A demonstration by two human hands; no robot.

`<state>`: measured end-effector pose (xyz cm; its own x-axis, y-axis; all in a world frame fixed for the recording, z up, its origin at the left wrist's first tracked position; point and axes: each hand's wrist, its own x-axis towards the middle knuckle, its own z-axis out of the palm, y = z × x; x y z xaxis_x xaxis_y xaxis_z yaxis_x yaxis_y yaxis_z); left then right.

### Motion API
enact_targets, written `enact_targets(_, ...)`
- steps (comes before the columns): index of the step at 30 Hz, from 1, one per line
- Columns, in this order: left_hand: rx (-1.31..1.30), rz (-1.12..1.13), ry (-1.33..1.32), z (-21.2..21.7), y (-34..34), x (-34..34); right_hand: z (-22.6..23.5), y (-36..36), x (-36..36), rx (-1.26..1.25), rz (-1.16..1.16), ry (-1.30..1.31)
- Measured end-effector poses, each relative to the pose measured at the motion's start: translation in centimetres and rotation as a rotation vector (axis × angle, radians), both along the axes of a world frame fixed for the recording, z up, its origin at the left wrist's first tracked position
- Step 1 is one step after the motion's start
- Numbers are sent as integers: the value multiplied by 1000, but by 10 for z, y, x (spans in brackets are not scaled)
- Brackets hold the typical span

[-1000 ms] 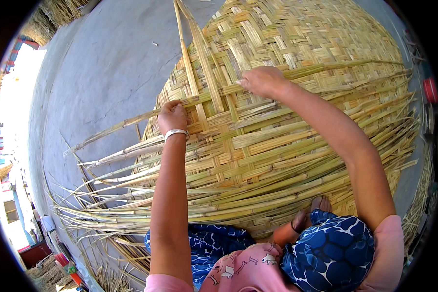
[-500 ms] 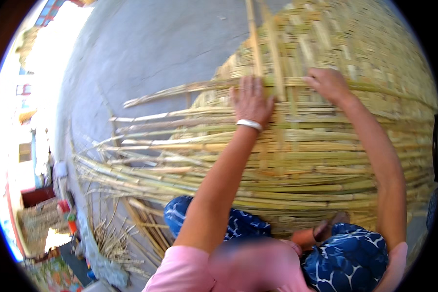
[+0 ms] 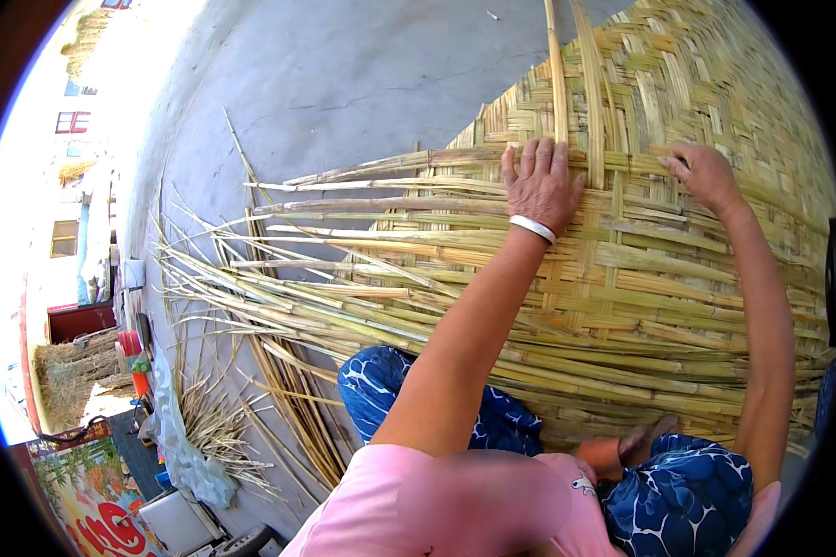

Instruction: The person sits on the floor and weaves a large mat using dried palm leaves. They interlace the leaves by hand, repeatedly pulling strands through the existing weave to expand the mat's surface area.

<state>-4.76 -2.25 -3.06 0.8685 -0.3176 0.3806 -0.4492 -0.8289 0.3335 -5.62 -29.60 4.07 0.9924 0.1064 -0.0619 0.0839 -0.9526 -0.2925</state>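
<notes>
On my feed, a large yellow-green woven-cane mat (image 3: pixel 701 97) fills the frame's right, long pale split-cane strips (image 3: pixel 381 205) fan centre-left, the bare left hand (image 3: pixel 543 193) lies flat, fingers spread, upper centre; the bare right hand (image 3: pixel 706 176) curls, upper right, whether gripping I cannot tell.

"What sort of place do we have here?"
"An outdoor yard, we'd say: we see grey ground (image 3: pixel 362 84) in strong daylight."
"And we can spot a window (image 3: pixel 64 239) in a pale wall (image 3: pixel 65 210) at the left."
"Yes, and with that straw heap (image 3: pixel 74 385), scattered stalks (image 3: pixel 215 422) and this big woven mat (image 3: pixel 646 102), we'd call it a working yard."
</notes>
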Motion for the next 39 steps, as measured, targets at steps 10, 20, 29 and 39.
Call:
enact_targets(10,100,-33,8,3,-2,1,-6,-29,-8,-79,8,261)
enact_targets(20,-7,-78,-61,-3,4,2,-17,-23,-20,-116,15,308)
enact_targets(29,-111,-103,33,-2,12,4,5,0,-31,-251,-11,192)
enact_targets(39,-26,8,197,6,-2,5,-17,-11,-32,-176,-42,241)
